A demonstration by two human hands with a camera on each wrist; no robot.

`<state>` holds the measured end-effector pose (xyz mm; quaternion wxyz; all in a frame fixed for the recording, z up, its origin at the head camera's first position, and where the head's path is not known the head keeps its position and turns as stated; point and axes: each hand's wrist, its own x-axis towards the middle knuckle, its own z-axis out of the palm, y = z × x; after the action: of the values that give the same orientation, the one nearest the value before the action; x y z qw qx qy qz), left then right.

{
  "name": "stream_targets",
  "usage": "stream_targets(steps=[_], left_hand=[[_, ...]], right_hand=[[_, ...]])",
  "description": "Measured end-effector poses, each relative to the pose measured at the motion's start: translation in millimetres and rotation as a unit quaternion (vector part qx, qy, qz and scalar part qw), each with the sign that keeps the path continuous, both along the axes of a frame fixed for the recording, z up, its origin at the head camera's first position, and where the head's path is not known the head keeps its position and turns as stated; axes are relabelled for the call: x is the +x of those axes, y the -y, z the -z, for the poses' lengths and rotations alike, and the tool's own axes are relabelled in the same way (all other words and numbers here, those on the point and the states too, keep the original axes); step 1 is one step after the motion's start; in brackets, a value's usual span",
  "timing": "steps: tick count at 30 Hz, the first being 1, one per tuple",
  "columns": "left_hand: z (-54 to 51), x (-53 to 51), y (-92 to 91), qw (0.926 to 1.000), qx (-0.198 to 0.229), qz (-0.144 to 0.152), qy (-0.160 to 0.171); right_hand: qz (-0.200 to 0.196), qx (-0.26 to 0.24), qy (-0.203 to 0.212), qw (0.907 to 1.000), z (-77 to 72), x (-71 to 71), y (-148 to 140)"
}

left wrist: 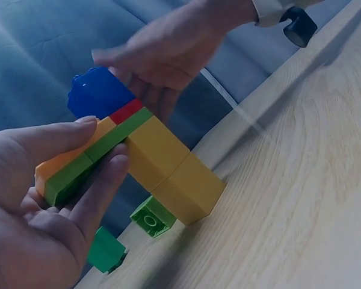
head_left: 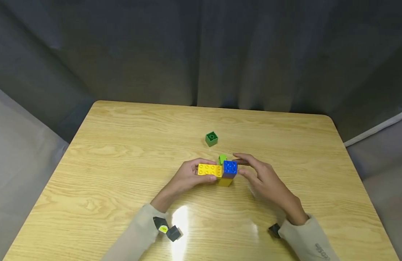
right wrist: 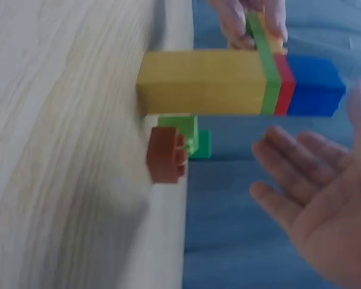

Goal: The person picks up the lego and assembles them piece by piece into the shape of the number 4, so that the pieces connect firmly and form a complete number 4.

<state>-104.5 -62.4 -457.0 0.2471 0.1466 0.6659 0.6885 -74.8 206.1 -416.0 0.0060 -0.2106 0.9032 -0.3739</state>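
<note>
A toy brick build stands upright on the table. Its column is two yellow bricks [left wrist: 159, 150], then a green layer [left wrist: 123, 131], a red layer [right wrist: 284, 84] and a blue brick [head_left: 230, 167] on top. From the column's upper part, a yellow studded brick [head_left: 207, 169] reaches left over the green layer. My left hand [head_left: 188, 174] pinches this overhanging part between thumb and fingers. My right hand [head_left: 264, 177] is beside the blue brick with fingers spread and nothing in its grasp; in the right wrist view, its palm [right wrist: 331, 211] faces the build, apart from it.
Behind the build lie a light green brick [head_left: 222, 158] and, farther back, a dark green brick [head_left: 212, 139]. A reddish-brown brick [right wrist: 165, 155] shows near the light green one in the right wrist view. Beyond the wooden table [head_left: 122, 145] hangs a dark curtain [head_left: 155, 54].
</note>
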Motion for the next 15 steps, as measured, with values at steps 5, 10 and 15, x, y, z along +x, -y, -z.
stream_targets(steps=[5,10,15], left_hand=[[-1.2,1.3,-0.4,1.0000,0.003,-0.002,0.002],[0.1,2.6,-1.2,1.0000,0.004,0.000,0.002],[0.8,4.7,-2.5,1.0000,0.005,0.003,0.006]], right_hand=[[0.057,0.040,0.024,0.9973,11.3,-6.3,-4],[0.061,0.087,0.068,0.9921,22.1,-6.5,0],[0.065,0.112,0.064,0.9895,28.7,-6.1,5]])
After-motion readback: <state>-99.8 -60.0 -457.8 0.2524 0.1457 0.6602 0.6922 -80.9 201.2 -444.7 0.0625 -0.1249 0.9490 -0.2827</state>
